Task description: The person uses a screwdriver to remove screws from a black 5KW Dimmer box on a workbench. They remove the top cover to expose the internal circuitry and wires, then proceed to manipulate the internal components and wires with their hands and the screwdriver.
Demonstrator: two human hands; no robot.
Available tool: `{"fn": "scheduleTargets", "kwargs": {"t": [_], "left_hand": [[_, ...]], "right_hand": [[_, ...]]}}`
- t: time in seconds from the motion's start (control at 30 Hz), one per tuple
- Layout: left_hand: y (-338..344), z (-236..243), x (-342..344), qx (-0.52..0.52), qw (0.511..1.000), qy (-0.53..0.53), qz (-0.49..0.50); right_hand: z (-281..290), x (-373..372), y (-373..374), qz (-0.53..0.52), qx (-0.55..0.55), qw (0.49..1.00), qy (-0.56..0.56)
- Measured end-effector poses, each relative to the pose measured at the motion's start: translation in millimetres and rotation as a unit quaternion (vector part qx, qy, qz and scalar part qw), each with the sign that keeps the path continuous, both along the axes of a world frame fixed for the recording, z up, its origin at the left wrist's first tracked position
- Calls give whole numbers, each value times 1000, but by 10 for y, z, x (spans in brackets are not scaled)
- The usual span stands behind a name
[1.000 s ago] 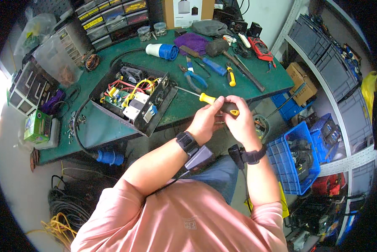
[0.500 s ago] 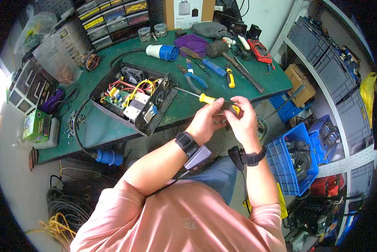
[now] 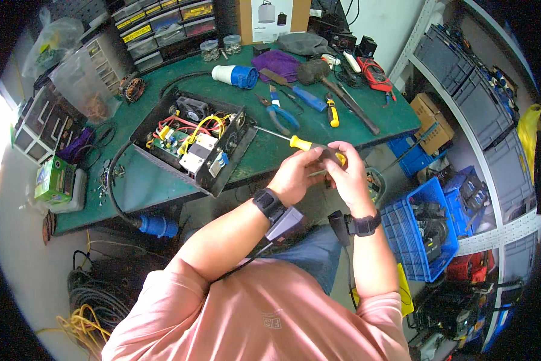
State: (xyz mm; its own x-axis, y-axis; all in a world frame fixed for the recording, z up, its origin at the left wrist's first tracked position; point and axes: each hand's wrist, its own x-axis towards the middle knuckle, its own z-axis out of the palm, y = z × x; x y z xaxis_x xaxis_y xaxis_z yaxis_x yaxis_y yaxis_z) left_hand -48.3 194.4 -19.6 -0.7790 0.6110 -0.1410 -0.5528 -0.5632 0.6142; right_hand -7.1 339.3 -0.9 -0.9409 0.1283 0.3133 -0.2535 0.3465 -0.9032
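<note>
In front of the bench's near edge, my two hands are together around a screwdriver [image 3: 299,143] with a yellow and black handle. Its metal shaft points left toward the open black metal box [image 3: 207,183]. My left hand [image 3: 292,178] is closed on the handle from below. My right hand [image 3: 347,174] has its thumb and fingers closed around the handle's dark rear end. Between the hands a thin pale piece shows, too small to name. Inside the box are a fan [image 3: 192,108], a green circuit board [image 3: 164,144], and red and yellow wires.
On the green bench [image 3: 156,201] lie blue-handled pliers [image 3: 280,117], a blue-handled chisel-like tool [image 3: 308,97], a yellow-black tool [image 3: 332,114], a mallet [image 3: 342,90] and a purple cloth [image 3: 273,63]. A thick cable ends in blue plugs [image 3: 159,226]. Blue crates [image 3: 403,231] stand right, beside shelving.
Hands and screwdriver have hardly moved; my right fingers have shifted slightly at the handle's end. The whole view has shifted a little.
</note>
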Motion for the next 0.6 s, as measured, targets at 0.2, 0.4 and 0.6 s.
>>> {"fn": "scheduleTargets", "kwargs": {"t": [0.2,0.4,0.6], "left_hand": [[55,6,10,-65,997,-5,43],[31,-91,-28,9,1000,7,23],[32,6,15,-23,999,-20,35]], "right_hand": [[-34,29,-73,9,-4,999,54],[118,21,-9,-8,-112,982,-152],[6,8,-20,18,37,998,44]]}}
